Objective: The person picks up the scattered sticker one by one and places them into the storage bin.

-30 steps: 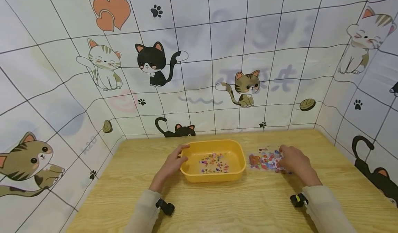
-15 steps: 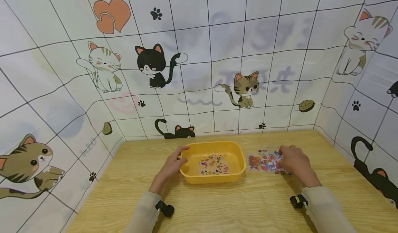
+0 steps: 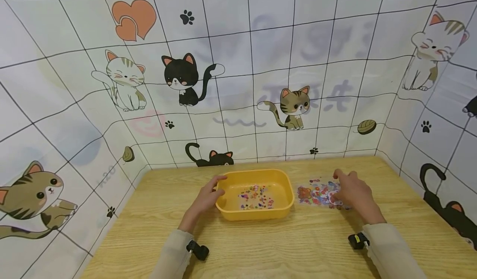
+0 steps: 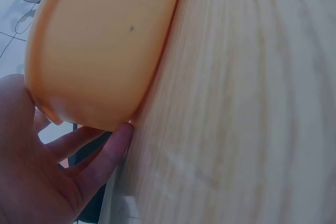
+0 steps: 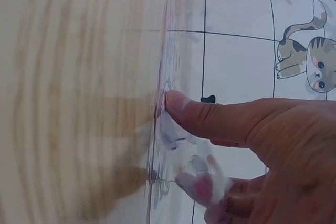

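The sticker sheet (image 3: 314,194) lies on the bench (image 3: 257,246), right of the yellow tray (image 3: 257,215). Over it the right hand (image 3: 355,194) has parted fingers, thumb touching it; the left hand (image 3: 204,197) grips the tray's end.

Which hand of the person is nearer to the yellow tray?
Left. The left hand touches the left end of the yellow tray. The right hand is apart from it, to its right, at the clear patterned sheet.
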`<state>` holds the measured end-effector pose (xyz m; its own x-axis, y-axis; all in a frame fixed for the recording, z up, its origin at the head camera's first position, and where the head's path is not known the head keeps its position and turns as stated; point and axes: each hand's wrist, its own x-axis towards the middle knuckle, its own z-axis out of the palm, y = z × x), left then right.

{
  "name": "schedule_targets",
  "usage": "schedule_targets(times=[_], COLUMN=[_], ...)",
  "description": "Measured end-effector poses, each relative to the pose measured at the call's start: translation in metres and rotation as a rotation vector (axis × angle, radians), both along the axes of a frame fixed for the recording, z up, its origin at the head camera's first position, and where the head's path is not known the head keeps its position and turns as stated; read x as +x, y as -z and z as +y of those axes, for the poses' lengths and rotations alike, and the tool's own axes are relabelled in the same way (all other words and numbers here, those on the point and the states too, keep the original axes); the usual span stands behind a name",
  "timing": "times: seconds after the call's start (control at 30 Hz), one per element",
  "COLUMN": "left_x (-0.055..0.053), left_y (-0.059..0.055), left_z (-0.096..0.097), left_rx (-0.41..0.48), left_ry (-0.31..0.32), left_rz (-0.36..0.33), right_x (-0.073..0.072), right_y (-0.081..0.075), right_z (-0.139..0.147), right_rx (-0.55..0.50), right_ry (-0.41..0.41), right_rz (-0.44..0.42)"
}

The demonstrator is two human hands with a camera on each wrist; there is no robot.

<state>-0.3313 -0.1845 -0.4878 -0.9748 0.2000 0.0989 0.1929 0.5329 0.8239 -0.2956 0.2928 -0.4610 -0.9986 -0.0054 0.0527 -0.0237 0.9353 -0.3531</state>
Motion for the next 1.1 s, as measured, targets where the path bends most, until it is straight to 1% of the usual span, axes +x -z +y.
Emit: schedule_targets(times=[0.13, 0.27, 0.4, 0.5, 0.6, 0.7, 0.87, 0.97, 1.1], left_x=[0.001, 0.001, 0.001, 0.002, 0.002, 0.002, 0.002, 0.002, 0.002], left_y=[-0.001, 0.000, 0.000, -0.001, -0.002, -0.001, -0.001, -0.001, -0.001], left_z=[0.000, 0.000, 0.000, -0.001, -0.001, 0.000, 0.000, 0.000, 0.001], left_rx=[-0.003, -0.004, -0.004, -0.004, -0.004, -0.001, 0.006, 0.008, 0.008], left_ry=[0.004, 0.008, 0.013, 0.019, 0.018, 0.016, 0.006, 0.001, -0.004], left_rz=[0.004, -0.001, -0.008, -0.008, -0.004, -0.005, -0.002, 0.000, 0.001], right_x=[-0.002, -0.004, -0.004, -0.004, -0.004, -0.001, 0.004, 0.007, 0.010], right_y=[0.001, 0.001, 0.000, -0.003, -0.006, -0.009, -0.020, -0.029, -0.039], right_z=[0.004, 0.010, 0.015, 0.018, 0.021, 0.021, 0.017, 0.015, 0.016], right_rx=[-0.042, -0.082, -0.098, -0.115, -0.139, -0.165, -0.215, -0.223, -0.220], right_ry=[-0.001, -0.027, -0.048, -0.043, -0.026, -0.012, 0.014, 0.028, 0.030], right_rz=[-0.002, 0.016, 0.082, 0.118, 0.120, 0.099, 0.114, 0.136, 0.137])
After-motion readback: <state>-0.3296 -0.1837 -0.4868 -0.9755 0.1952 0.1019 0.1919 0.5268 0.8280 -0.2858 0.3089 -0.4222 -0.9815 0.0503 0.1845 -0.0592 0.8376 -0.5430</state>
